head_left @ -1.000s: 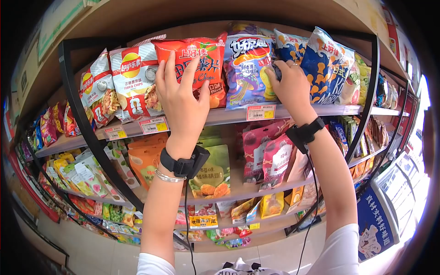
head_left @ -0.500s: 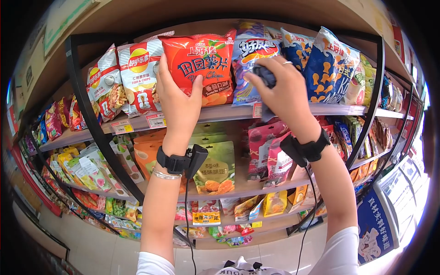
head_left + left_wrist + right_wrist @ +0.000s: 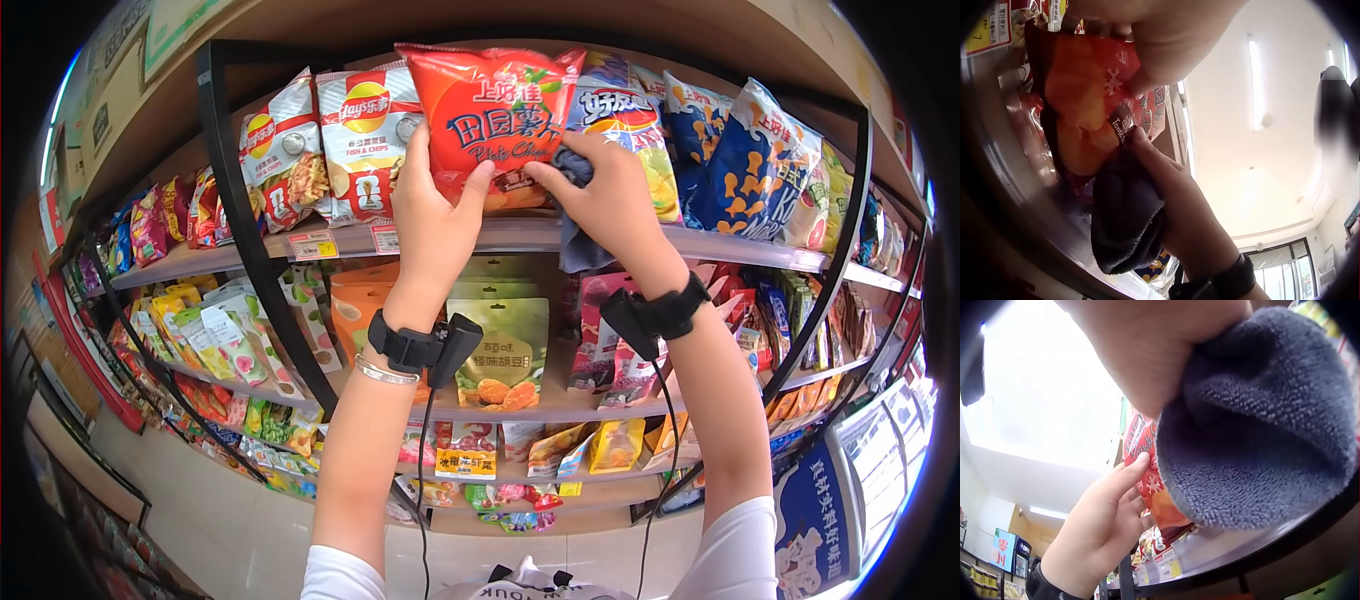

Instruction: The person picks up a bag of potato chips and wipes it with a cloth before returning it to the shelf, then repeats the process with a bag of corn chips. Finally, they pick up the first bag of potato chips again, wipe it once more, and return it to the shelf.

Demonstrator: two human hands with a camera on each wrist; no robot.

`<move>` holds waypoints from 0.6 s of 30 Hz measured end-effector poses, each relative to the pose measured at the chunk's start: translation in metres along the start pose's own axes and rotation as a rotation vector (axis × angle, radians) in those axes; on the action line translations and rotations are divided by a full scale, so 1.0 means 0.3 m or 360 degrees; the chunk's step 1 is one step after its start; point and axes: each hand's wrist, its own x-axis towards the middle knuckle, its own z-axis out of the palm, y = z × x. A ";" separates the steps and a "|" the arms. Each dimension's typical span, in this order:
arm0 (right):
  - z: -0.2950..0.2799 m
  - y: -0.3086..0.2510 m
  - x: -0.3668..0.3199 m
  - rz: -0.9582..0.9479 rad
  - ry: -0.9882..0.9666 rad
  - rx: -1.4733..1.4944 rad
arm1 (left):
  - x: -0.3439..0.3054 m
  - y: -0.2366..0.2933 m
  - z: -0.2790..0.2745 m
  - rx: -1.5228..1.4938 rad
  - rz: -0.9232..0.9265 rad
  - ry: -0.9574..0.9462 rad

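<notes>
Clearly, the red chip bag (image 3: 490, 105) stands upright near twelve o'clock in the head view, at the front of the top shelf (image 3: 520, 237); whether its base rests on the board, I cannot tell. At the bag's seven o'clock, the left hand (image 3: 440, 215) grips it, thumb pressed on the printed front and the other fingers round the side edge. At four o'clock, the right hand (image 3: 620, 200) clutches a dark grey-blue cloth (image 3: 583, 245), thumb and fingers bent around it, with the thumb tip touching the bag's front. The cloth's loose end hangs towards six o'clock, past the shelf edge, and the right wrist view shows its fuzzy weave and a deep fold.

Towards nine o'clock from the red bag stand two white-and-red Lay's bags (image 3: 367, 145), with price tags (image 3: 313, 245) below at eight. A purple bag (image 3: 625, 125) sits just beside at three, blue bags (image 3: 755, 175) beyond it. Green pouches (image 3: 500, 350) stand at six, one shelf lower.
</notes>
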 end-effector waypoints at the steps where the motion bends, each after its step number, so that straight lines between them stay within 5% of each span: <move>1: -0.005 -0.001 0.004 -0.0025 0.0049 0.0055 | 0.007 0.020 -0.008 -0.0027 0.0049 0.0001; 6: -0.027 -0.031 0.006 -0.0062 0.0199 0.0302 | 0.023 0.079 -0.070 -0.0228 -0.0095 -0.0060; 12: -0.094 -0.107 -0.077 -0.0069 0.0130 0.0501 | -0.035 0.188 -0.195 0.0071 0.0009 -0.0148; 18: -0.151 -0.170 -0.312 0.0089 -0.0296 0.0672 | -0.304 0.230 -0.254 -0.0906 -0.0866 -0.0351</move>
